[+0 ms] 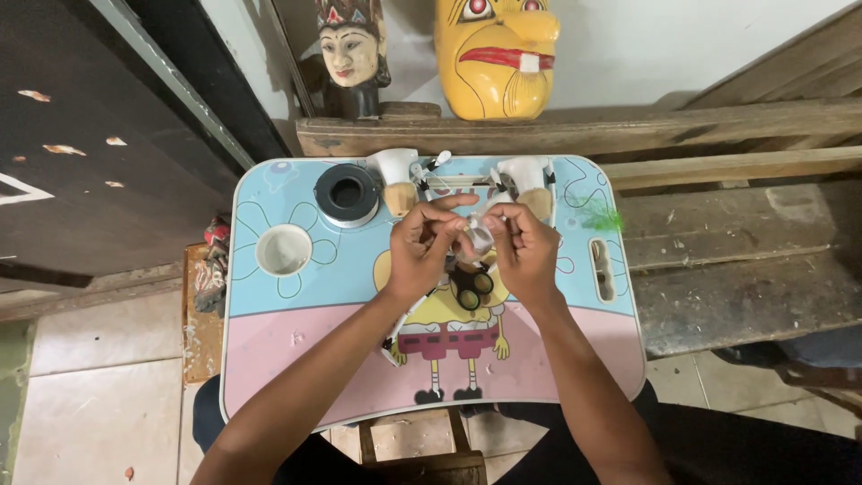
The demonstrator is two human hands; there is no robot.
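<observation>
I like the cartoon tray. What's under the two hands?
Under the left hand and right hand lies a white frame with dark round parts on the tray. The hands hide its middle.

both hands' (422, 247) (525, 251) fingertips pinched together, forearms converging.

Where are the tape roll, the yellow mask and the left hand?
tape roll (347, 194), head view, on its silver rim.
yellow mask (496, 58), head view, on its red mouth.
left hand (422, 244), head view, on its back.
</observation>
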